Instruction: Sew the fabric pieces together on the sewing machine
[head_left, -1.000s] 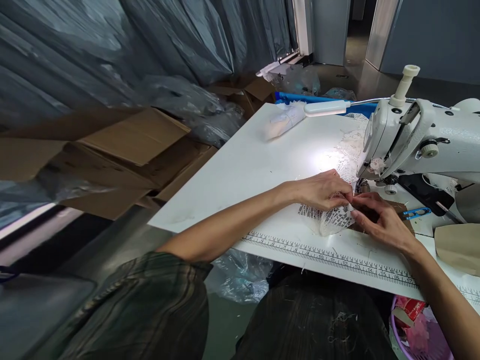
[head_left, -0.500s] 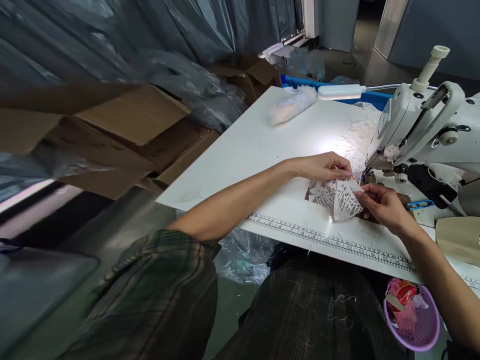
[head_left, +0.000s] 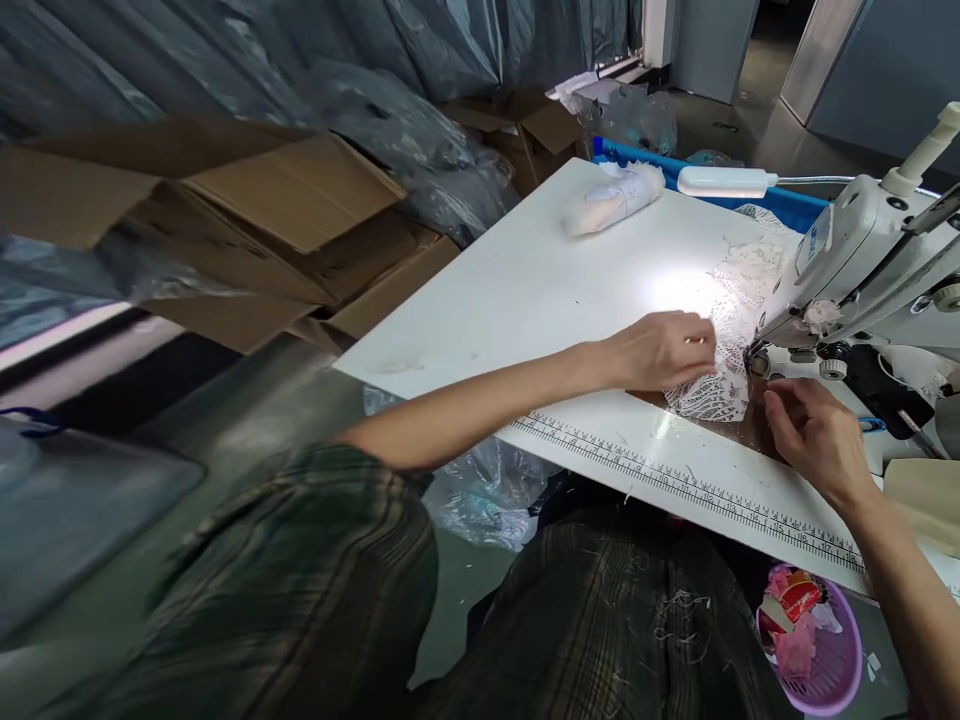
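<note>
A piece of white lace fabric (head_left: 716, 395) lies flat on the brown plate by the sewing machine's (head_left: 847, 250) presser foot. My left hand (head_left: 667, 350) is over its left part, fingers curled down and closed on the lace; the fingertips are partly hidden. To the right of the lace, my right hand (head_left: 817, 430) rests close to the needle area, its fingers bent, thumb and forefinger a little apart with nothing visible between them. More lace (head_left: 750, 260) spreads behind the presser foot. Blue thread snips (head_left: 872, 424) lie partly hidden behind my right hand.
A wrapped bundle (head_left: 615, 200) lies at the back of the white table (head_left: 510, 290), near a white lamp (head_left: 727, 181). A ruler strip (head_left: 675, 483) follows the front edge. Cardboard boxes (head_left: 292, 200) stand left; a purple basket (head_left: 832, 650) with scraps is below right.
The lace, raised and folded between both hands before, now lies flatter by the presser foot. My right hand has come off it. The view has shifted slightly left.
</note>
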